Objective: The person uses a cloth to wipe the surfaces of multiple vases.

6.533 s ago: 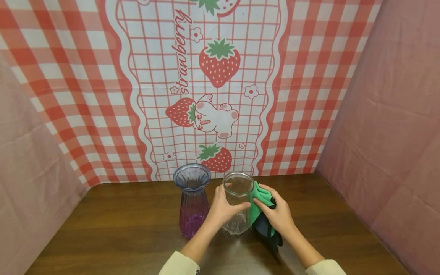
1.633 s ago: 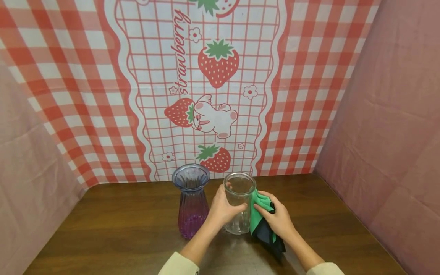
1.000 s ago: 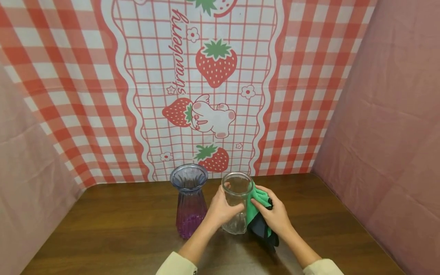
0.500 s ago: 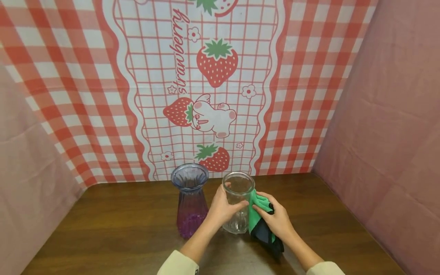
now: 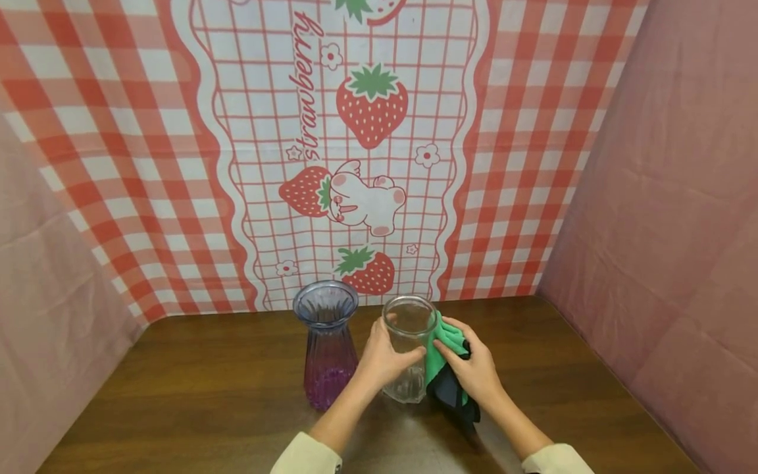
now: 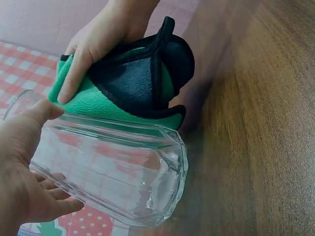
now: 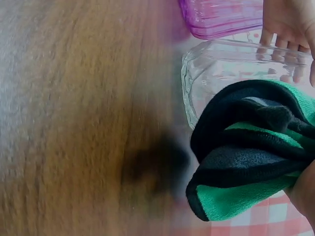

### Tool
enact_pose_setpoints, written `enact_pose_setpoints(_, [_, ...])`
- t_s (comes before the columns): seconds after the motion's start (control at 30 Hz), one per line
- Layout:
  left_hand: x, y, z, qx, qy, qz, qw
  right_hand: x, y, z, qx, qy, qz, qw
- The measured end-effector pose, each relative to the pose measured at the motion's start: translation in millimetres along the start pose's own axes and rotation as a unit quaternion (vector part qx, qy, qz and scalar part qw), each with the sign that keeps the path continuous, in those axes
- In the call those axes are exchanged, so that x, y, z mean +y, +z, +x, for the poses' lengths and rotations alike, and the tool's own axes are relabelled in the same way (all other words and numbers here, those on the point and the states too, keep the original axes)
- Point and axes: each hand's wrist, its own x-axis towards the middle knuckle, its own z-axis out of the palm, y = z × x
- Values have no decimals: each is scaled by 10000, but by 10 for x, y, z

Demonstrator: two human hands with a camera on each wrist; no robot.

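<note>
A clear glass vase (image 5: 408, 388) with faceted sides stands upright on the table. My left hand (image 5: 379, 355) grips it from the left, thumb across the near side and fingers behind, as the left wrist view also shows through the glass. On the vase's right side, my right hand (image 5: 476, 368) holds a bunched green and dark grey cloth (image 5: 441, 368) with black edging. The cloth lies against the glass, its dark end hanging toward the table. In the right wrist view, folds of the cloth (image 7: 246, 162) hide part of the vase (image 7: 216, 64).
A ribbed vase (image 5: 328, 362), bluish at the flared rim and purple at the base, stands just left of the clear one. The brown wooden table (image 5: 189, 395) ends at a red-and-white strawberry cloth backdrop (image 5: 379, 191). Pink fabric walls (image 5: 669, 217) close off both sides.
My right hand and the cloth have shifted up and down slightly along the vase's right side. My left hand keeps its grip, and both vases stay in place.
</note>
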Motion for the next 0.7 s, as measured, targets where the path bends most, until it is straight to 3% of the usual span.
enact_pose_setpoints(0.23, [-5,10,-8,-53,-70,44,10000,115,10,-37,-239,369,-345,9984])
enact_pose_setpoints(0.4, [-25,31,-7,-49,-105,32,9999,146,10,-47,-295,384,-412,9980])
enact_pose_setpoints(0.7, [-9,26,-9,-94,-151,-37,9998,-130,-47,-1,116,428,-44,9990])
